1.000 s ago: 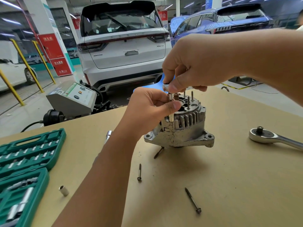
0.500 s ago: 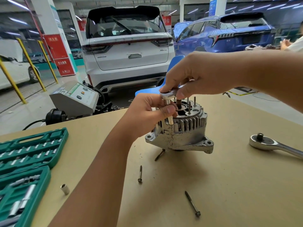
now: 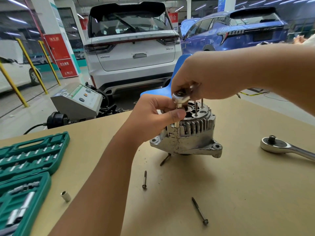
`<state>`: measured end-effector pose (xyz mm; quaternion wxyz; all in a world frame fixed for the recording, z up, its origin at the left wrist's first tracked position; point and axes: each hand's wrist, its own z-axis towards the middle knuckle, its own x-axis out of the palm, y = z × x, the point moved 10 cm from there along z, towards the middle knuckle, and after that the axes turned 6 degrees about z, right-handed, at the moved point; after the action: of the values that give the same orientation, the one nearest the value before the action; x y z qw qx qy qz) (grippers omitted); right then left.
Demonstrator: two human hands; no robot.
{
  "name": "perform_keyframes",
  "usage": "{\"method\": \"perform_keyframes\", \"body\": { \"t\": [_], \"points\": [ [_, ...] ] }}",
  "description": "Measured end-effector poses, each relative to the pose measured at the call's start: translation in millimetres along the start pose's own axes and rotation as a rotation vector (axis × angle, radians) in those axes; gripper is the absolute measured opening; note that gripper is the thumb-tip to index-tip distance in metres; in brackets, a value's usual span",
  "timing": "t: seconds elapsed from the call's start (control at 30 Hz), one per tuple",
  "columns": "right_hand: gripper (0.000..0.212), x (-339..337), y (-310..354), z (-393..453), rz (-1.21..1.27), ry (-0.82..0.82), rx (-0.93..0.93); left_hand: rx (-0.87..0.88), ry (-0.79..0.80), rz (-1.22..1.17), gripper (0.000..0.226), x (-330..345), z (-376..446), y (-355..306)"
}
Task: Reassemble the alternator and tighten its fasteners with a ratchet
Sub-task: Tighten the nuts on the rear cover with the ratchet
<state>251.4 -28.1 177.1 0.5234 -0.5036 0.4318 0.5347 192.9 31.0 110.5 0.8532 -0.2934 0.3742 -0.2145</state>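
The alternator (image 3: 186, 133) stands on end right of the frame's centre, on the tan table (image 3: 238, 193), with thin studs rising from its top face. The step in hand looks like tightening a fastener at the housing's near-left edge. The right hand (image 3: 209, 77), coming in from the upper right, is closed around the handle of a small ratchet (image 3: 180, 97), whose round head shows just below the fingers. The left hand (image 3: 153, 116), reaching up from the lower left, pinches the socket and extension (image 3: 178, 114) under that head, thumb pressed against the shaft to keep it upright on the fastener; the fastener itself is hidden.

Three long bolts lie loose: one (image 3: 199, 211) at lower centre, one (image 3: 144, 180) left of it, and one (image 3: 165, 160) partly under the alternator's base. A larger ratchet (image 3: 286, 148) rests at the right edge, a loose socket (image 3: 65, 196) at lower left beside the green socket case (image 3: 25, 160).

The next move probably calls for swinging the handle while the left hand steadies the socket square, then seating the remaining bolts
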Motion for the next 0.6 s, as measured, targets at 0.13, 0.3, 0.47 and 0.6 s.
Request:
{"method": "perform_keyframes", "body": {
  "t": [0.13, 0.3, 0.47, 0.6],
  "points": [
    [0.041, 0, 8, 16, -0.168, -0.107, -0.061, -0.021, 0.003, 0.028, 0.008, 3, 0, 1],
    [0.042, 2, 12, 19, -0.122, -0.131, -0.115, -0.024, -0.052, 0.06, 0.009, -2, 0, 4],
    [0.026, 3, -4, 13, -0.054, -0.046, -0.092, 0.008, -0.077, 0.018, 0.011, 1, 1, 0],
    [0.02, -2, -9, 9, -0.03, -0.107, -0.069, 0.03, -0.056, -0.008, 0.01, 3, 2, 0]
  ]
}}
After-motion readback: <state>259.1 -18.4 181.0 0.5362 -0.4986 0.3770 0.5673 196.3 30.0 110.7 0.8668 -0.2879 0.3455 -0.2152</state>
